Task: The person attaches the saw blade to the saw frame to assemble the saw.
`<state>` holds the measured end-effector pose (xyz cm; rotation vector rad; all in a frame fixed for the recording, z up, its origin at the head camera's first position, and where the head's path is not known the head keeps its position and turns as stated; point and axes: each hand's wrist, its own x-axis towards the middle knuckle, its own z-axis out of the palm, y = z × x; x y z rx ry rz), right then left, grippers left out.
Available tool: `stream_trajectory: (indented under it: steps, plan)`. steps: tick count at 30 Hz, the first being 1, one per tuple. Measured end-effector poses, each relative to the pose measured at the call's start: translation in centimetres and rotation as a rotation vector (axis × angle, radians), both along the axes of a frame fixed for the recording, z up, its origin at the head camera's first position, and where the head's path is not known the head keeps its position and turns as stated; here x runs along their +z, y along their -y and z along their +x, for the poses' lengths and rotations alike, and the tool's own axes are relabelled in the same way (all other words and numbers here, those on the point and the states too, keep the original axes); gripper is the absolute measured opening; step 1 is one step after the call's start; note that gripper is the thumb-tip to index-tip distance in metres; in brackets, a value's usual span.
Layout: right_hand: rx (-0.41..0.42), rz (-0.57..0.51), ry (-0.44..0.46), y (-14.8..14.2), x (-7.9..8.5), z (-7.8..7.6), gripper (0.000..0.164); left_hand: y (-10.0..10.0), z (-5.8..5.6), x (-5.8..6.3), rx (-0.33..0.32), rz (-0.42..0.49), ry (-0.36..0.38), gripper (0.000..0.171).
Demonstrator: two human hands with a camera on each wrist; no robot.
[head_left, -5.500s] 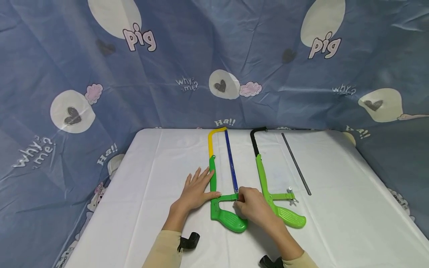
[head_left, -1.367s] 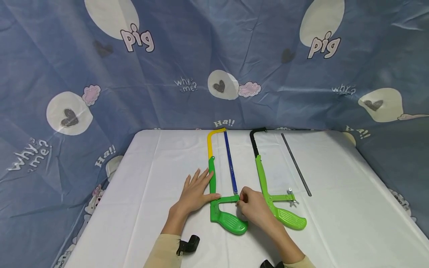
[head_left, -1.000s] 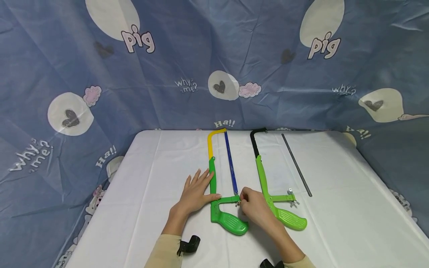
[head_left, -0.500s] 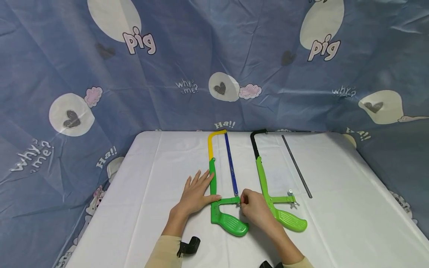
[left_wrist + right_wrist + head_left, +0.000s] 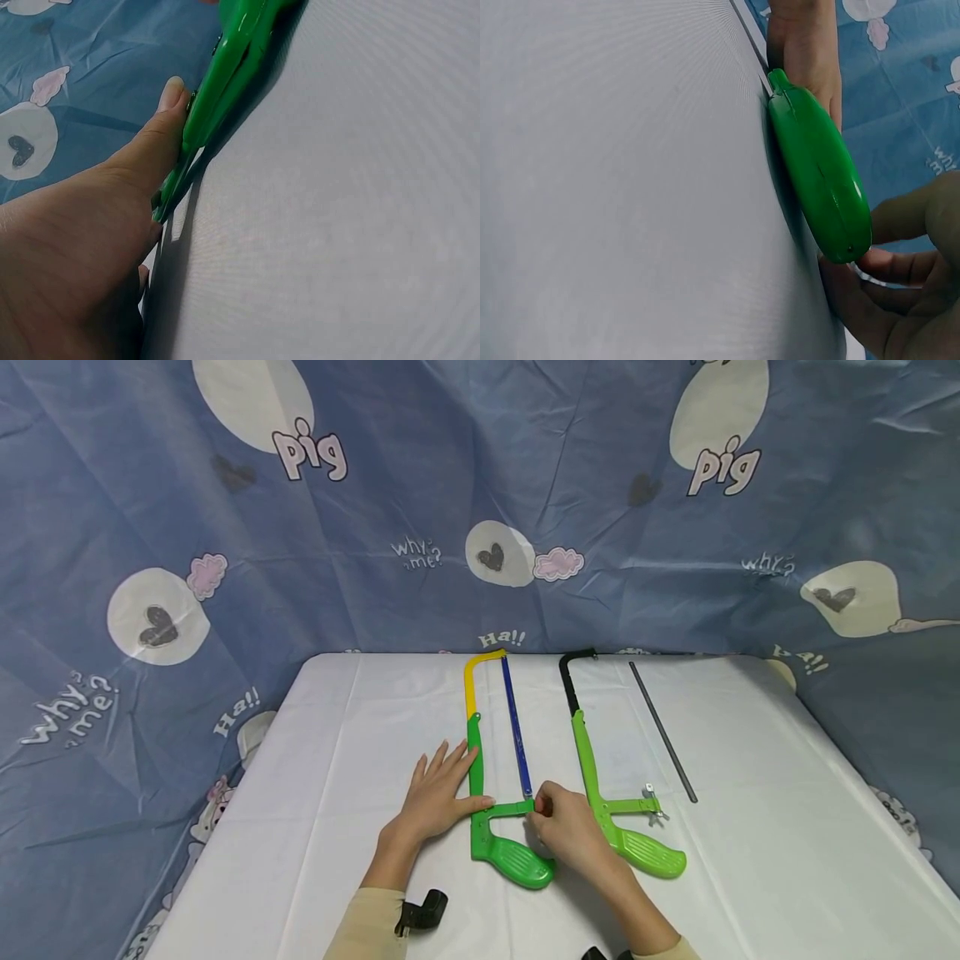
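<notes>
A green hacksaw frame (image 5: 512,809) with a yellow front bow (image 5: 470,685) lies on the white cloth, its blue blade (image 5: 515,727) running along the right side. My left hand (image 5: 435,797) rests flat with fingers spread, fingertips on the frame's upper bar and thumb where the cross arm begins. At the right end of that arm my right hand (image 5: 570,827) has its fingers curled around the wing nut, which they mostly hide; a bit of shiny metal (image 5: 871,279) shows between them in the right wrist view. The saw's rounded handle (image 5: 823,180) sits beside these fingers.
Right of my right hand lies a second hacksaw frame (image 5: 587,760), lime green with a black bow, its wing nut (image 5: 657,818) bare. A loose grey blade (image 5: 663,731) lies farther right. Blue printed cloth (image 5: 360,527) rises behind the table.
My right fingers moved slightly off the wing nut, leaving it in sight, then came back over it. My left hand and both saws have stayed in place.
</notes>
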<state>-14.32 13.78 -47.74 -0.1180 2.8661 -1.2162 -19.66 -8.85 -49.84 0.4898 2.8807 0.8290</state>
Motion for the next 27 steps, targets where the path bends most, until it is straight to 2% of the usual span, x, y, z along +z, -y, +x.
stream_trajectory:
  steps: [15, 27]
  plan:
    - [0.002, -0.062, 0.030, -0.23, 0.14, 0.20, 0.012, -0.07, 0.06, 0.09, 0.000, 0.000, -0.010, 0.091]
    - [-0.018, -0.030, 0.035, -0.48, -0.14, -0.01, 0.014, -0.17, 0.01, 0.07, 0.004, -0.010, -0.012, 0.092]
